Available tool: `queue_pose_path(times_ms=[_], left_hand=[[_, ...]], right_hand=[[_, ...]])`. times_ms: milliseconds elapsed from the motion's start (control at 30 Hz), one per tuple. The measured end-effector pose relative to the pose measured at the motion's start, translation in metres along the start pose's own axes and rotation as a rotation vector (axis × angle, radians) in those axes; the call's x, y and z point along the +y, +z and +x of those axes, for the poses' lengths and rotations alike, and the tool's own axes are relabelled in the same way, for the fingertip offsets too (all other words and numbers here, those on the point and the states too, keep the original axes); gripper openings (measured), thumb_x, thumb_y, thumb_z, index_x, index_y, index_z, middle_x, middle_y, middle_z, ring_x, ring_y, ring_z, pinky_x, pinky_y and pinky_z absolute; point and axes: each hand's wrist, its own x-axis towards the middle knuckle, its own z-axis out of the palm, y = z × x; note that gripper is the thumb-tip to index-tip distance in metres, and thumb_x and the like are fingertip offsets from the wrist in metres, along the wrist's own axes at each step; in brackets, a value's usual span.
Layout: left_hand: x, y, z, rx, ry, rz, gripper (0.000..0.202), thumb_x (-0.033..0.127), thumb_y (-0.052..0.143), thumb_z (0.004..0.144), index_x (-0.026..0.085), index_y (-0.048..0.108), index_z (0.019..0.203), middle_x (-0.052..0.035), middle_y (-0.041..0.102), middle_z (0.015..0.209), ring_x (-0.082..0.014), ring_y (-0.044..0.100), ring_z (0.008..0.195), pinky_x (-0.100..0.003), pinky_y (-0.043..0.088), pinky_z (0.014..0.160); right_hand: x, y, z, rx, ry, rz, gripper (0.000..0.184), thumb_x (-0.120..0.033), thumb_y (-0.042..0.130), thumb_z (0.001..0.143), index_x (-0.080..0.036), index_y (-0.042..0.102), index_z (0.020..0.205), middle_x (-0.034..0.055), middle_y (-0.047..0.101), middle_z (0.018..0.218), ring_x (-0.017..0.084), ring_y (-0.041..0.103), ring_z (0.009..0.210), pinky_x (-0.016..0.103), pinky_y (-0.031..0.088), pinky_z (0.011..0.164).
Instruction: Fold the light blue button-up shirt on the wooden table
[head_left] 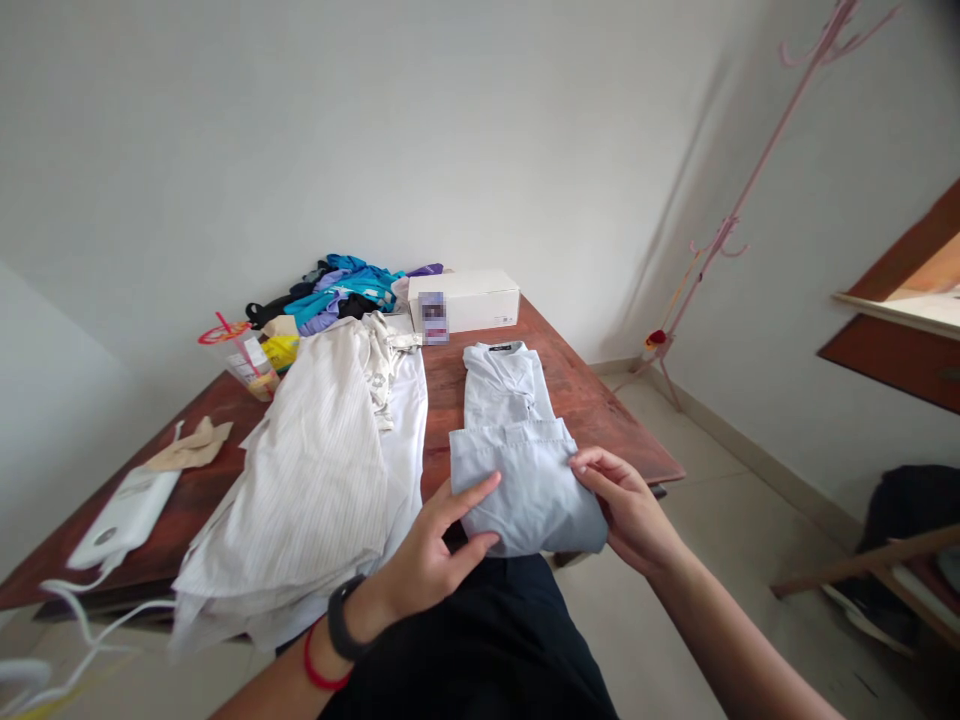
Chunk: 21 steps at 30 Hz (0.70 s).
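A pale blue shirt lies on the brown wooden table, collar at the far end, its near part folded up over itself at the table's front edge. My left hand pinches the folded left edge between thumb and fingers. My right hand grips the folded right edge, fingers curled over the cloth. A black band and a red cord sit on my left wrist.
A heap of white striped clothes lies left of the shirt. Behind are blue and purple garments, a white box, a plastic cup with a red straw and a white pouch. A pink coat stand rises at right.
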Motion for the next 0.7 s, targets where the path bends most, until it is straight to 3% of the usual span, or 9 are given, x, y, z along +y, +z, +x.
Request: queue_pose_path(times_ms=[100,167,233,300,333,400,500,567,700], left_hand=[[0.0,-0.002,0.015,-0.008,-0.081,-0.135,0.062,0.03,0.068,0.093,0.027,0.049,0.152,-0.0087,0.041,0.16,-0.0296,0.04,0.146,-0.044,0.034,0.122],[-0.007,-0.002,0.025,-0.037,-0.194,-0.183,0.071,0.029,0.073,0.089,0.022,0.046,0.154,-0.0132,0.047,0.155,-0.0302,0.053,0.135,-0.042,0.046,0.113],[-0.017,0.0,0.031,-0.073,-0.353,-0.193,0.081,0.029,0.073,0.086,0.02,0.037,0.158,-0.0172,0.055,0.145,-0.0258,0.069,0.105,-0.037,0.061,0.087],[-0.025,0.002,0.031,-0.073,-0.449,-0.17,0.082,0.031,0.07,0.088,0.022,0.032,0.159,-0.0174,0.058,0.138,-0.0159,0.068,0.072,-0.029,0.059,0.06],[-0.027,0.004,0.03,-0.052,-0.44,-0.134,0.078,0.032,0.069,0.089,0.023,0.034,0.158,-0.0166,0.057,0.138,-0.0119,0.063,0.064,-0.027,0.057,0.055],[-0.029,0.006,0.024,0.018,-0.334,0.0,0.063,0.032,0.067,0.09,0.025,0.045,0.15,-0.0141,0.053,0.14,-0.0084,0.059,0.061,-0.029,0.058,0.059],[-0.028,0.005,0.014,0.128,-0.161,0.312,0.042,0.023,0.057,0.095,0.027,0.057,0.137,-0.0104,0.049,0.144,-0.0144,0.066,0.079,-0.036,0.06,0.082],[-0.028,0.001,0.01,0.141,-0.056,0.51,0.046,0.01,0.048,0.094,0.029,0.06,0.134,-0.0086,0.044,0.15,-0.0217,0.066,0.104,-0.041,0.057,0.095],[-0.033,-0.008,0.008,-0.121,0.171,0.762,0.079,-0.007,0.046,0.075,0.028,0.051,0.145,-0.0029,0.026,0.167,-0.0295,0.033,0.149,-0.049,0.037,0.12]], right_hand=[[0.006,-0.004,0.008,0.019,0.011,-0.017,0.03,-0.044,0.087,0.07,-0.023,0.072,0.087,0.0,0.068,0.077,0.015,0.053,0.064,0.024,0.037,0.055],[0.015,-0.009,0.019,0.029,-0.01,-0.095,0.036,-0.047,0.084,0.073,-0.024,0.074,0.098,0.001,0.071,0.081,0.016,0.056,0.065,0.025,0.039,0.056],[0.026,-0.015,0.03,0.044,-0.067,-0.25,0.041,-0.049,0.082,0.073,-0.022,0.075,0.103,0.0024,0.073,0.083,0.018,0.057,0.065,0.027,0.039,0.057],[0.038,-0.022,0.038,0.065,-0.144,-0.425,0.039,-0.049,0.079,0.073,-0.02,0.077,0.1,0.0036,0.074,0.083,0.02,0.058,0.067,0.029,0.041,0.058],[0.043,-0.026,0.041,0.074,-0.181,-0.5,0.038,-0.048,0.078,0.074,-0.02,0.077,0.099,0.004,0.074,0.083,0.021,0.059,0.067,0.03,0.042,0.059],[0.051,-0.033,0.044,0.088,-0.236,-0.619,0.035,-0.046,0.072,0.079,-0.02,0.078,0.102,0.0038,0.074,0.081,0.021,0.059,0.065,0.031,0.043,0.06],[0.057,-0.039,0.044,0.093,-0.279,-0.739,0.036,-0.044,0.067,0.085,-0.021,0.077,0.111,0.0027,0.072,0.076,0.02,0.058,0.062,0.034,0.045,0.061],[0.057,-0.039,0.043,0.094,-0.312,-0.782,0.035,-0.042,0.067,0.086,-0.023,0.077,0.113,0.0037,0.074,0.084,0.023,0.063,0.07,0.036,0.05,0.069],[0.048,-0.033,0.04,0.049,-0.428,-0.873,0.029,-0.038,0.067,0.086,-0.027,0.077,0.111,0.0056,0.075,0.103,0.028,0.068,0.092,0.041,0.052,0.087]])
